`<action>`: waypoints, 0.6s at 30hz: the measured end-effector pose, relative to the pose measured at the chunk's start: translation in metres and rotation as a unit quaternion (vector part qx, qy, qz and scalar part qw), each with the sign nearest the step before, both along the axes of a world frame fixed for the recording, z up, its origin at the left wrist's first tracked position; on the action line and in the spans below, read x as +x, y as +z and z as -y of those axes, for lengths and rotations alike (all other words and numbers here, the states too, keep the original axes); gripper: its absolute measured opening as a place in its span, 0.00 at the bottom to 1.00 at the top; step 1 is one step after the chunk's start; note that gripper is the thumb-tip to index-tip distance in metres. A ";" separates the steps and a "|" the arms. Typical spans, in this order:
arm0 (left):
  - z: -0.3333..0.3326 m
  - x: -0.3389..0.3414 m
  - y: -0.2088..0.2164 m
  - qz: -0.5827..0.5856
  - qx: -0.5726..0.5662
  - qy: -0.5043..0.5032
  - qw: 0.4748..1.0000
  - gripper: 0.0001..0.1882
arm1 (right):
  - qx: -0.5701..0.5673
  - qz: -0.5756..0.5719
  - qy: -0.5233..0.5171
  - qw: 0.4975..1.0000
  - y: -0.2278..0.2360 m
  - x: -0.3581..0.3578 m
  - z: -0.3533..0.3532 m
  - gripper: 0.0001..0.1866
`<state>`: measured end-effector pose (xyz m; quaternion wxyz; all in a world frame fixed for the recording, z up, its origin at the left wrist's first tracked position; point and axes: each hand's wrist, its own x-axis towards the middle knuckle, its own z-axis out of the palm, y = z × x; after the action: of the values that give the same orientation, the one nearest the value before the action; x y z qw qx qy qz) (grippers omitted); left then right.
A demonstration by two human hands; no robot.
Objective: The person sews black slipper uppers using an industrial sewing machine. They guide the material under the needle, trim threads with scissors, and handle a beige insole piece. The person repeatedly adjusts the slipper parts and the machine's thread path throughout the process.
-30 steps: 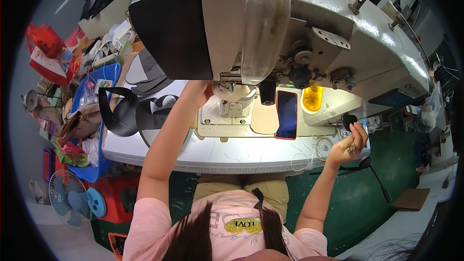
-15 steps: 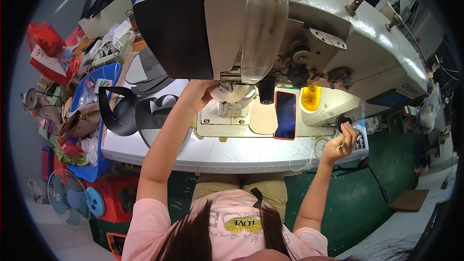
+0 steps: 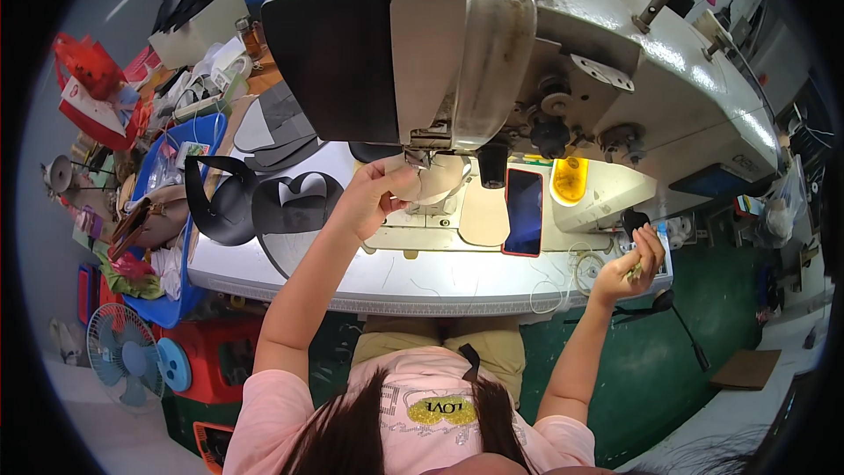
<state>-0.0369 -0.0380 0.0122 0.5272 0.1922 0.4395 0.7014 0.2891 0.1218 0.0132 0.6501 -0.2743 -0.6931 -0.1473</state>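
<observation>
My left hand [image 3: 376, 198] pinches the left edge of a pale beige flat piece [image 3: 432, 183], which lies under the needle area of a large sewing machine [image 3: 422, 44]. Part of that piece is hidden by the machine head. To the right, my right hand [image 3: 631, 266] is held up with curled fingers, just below a black knob [image 3: 635, 222]. Something small and yellowish shows between those fingers, too small to name. A second beige piece [image 3: 483, 214] lies flat on the machine bed, beside a phone with a red edge [image 3: 524, 213].
Black and grey cut pieces [image 3: 294, 207] lie on the white table [image 3: 413, 290] to the left. A yellow oval dish [image 3: 571, 180] sits under the machine arm. Loose thread [image 3: 585, 271] coils near my right hand. A filled blue basket [image 3: 180, 295] and a fan [image 3: 125, 356] stand at left.
My left hand has drawn nearer to me around the beige piece, and its pinching fingers now show. My right hand stays near the knob, its fingers slightly more curled. The view has shifted slightly.
</observation>
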 end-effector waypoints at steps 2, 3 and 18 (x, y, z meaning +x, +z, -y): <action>-0.002 -0.005 -0.002 0.027 0.018 0.012 0.999 0.10 | 0.004 0.002 0.006 1.000 0.005 -0.001 0.003 0.08; -0.005 -0.009 -0.005 0.038 0.029 0.033 0.998 0.11 | 0.005 0.003 0.005 1.000 0.008 -0.001 0.005 0.08; -0.032 -0.035 0.018 -0.090 -0.026 0.035 0.995 0.15 | -0.008 0.025 0.003 1.000 0.002 0.002 -0.003 0.09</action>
<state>-0.0719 -0.0056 0.0307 0.4656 0.2250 0.5099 0.6874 0.2912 0.1252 0.0150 0.6309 -0.2738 -0.7110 -0.1468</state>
